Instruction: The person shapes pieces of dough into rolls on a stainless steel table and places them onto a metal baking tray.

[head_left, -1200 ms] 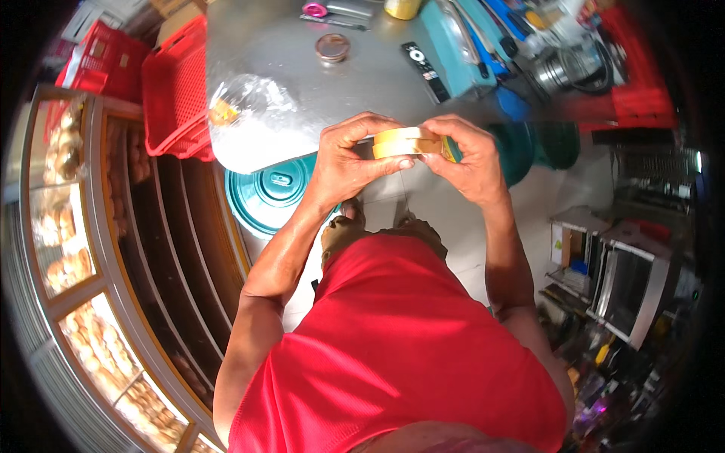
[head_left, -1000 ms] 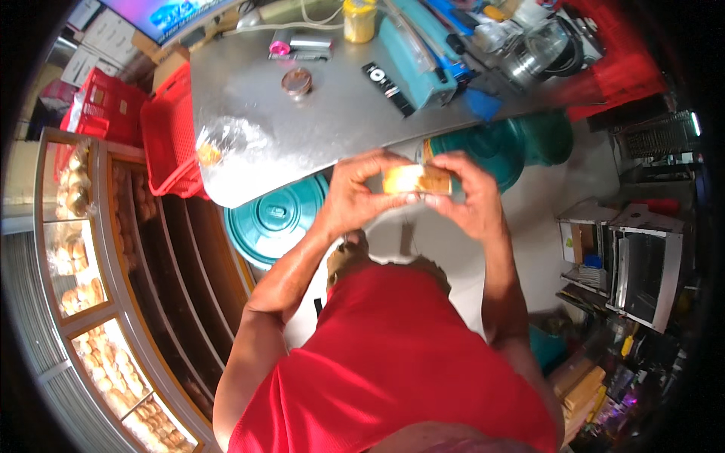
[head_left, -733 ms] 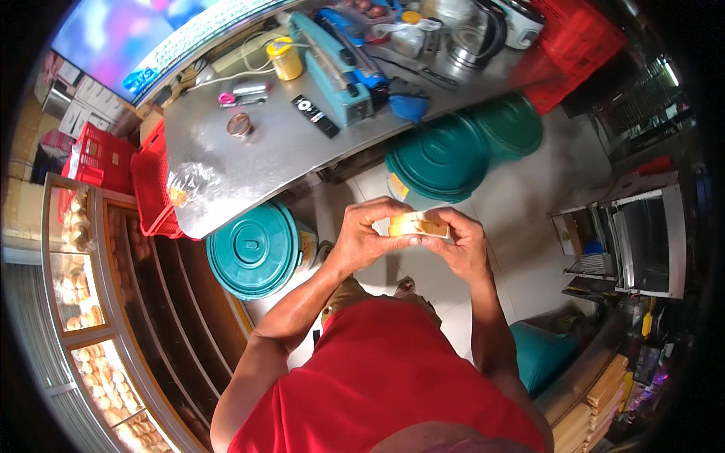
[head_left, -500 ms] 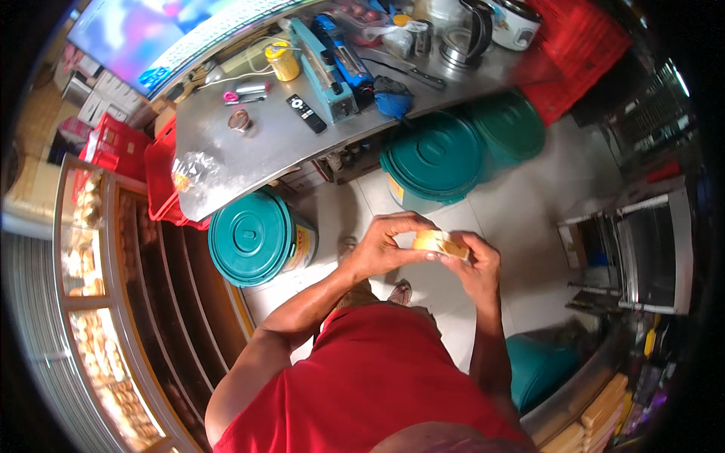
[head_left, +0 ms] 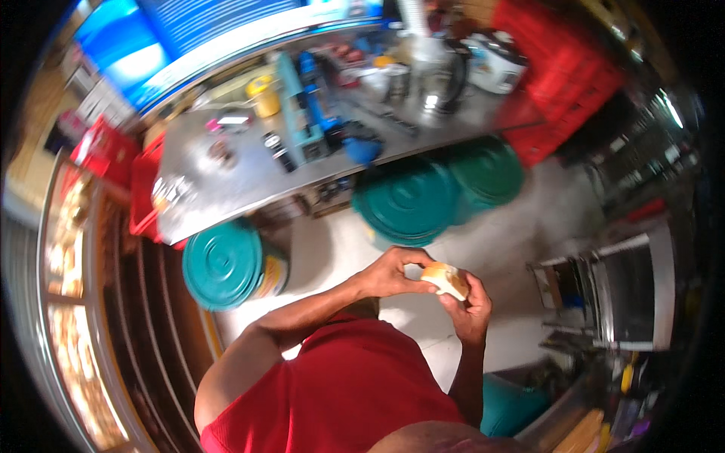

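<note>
A pale yellow piece of bread (head_left: 444, 279) with a browned side is held between both hands in front of my red shirt. My left hand (head_left: 396, 272) pinches its left end between thumb and fingers. On the opposite end, my right hand (head_left: 470, 306) grips it with thumb and fingertips. The bread is above the tiled floor, clear of the table. Blur hides the finer detail of its surface.
Ahead is a metal table (head_left: 219, 185) with a remote (head_left: 279, 152), a yellow jar (head_left: 263, 96), a blue sealer-like device (head_left: 321, 102) and a rice cooker (head_left: 495, 62). Teal lidded buckets (head_left: 223, 266) stand below. A lit bread display case (head_left: 87, 370) is left, red crates (head_left: 555, 83) far right.
The view has shifted, so the table and buckets appear lower and further left. The bread is tilted more, its right end lower, still in both hands. The screen picture changed to blue.
</note>
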The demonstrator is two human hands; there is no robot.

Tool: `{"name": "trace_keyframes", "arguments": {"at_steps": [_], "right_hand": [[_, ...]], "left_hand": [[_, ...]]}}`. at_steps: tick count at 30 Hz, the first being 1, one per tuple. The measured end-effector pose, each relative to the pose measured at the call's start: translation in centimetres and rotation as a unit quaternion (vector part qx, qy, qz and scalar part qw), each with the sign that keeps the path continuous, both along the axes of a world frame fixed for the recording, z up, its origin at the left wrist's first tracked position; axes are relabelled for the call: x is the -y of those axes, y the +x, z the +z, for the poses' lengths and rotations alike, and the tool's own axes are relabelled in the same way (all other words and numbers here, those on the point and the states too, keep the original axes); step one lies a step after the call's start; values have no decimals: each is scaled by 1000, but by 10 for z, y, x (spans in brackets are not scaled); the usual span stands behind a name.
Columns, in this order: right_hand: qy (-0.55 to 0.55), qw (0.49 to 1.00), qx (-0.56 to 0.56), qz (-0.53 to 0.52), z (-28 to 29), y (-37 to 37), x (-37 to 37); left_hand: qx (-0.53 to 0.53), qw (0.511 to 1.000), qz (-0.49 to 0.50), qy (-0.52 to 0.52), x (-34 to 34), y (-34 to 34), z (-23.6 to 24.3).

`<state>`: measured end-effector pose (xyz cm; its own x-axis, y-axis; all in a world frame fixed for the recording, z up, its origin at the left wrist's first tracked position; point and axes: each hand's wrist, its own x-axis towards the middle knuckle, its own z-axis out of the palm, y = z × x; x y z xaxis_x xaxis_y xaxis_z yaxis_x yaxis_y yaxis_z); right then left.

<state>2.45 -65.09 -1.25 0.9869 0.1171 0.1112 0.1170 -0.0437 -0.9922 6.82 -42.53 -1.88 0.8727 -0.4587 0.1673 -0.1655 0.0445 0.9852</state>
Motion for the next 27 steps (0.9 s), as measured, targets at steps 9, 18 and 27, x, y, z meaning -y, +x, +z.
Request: {"name": "trace_keyframes", "arguments": {"at_steps": [9,18,27], "right_hand": [[-132,982,88,-101,25,68,63],[-83,972,45,-217,7,103,169],[-145,934,267,-188,98,165,335]], "left_hand": [[154,985,-64,-31,74,120,17],[198,967,-150,-50,201,194,5],[353,903,-201,-139,361,272,119]]}}
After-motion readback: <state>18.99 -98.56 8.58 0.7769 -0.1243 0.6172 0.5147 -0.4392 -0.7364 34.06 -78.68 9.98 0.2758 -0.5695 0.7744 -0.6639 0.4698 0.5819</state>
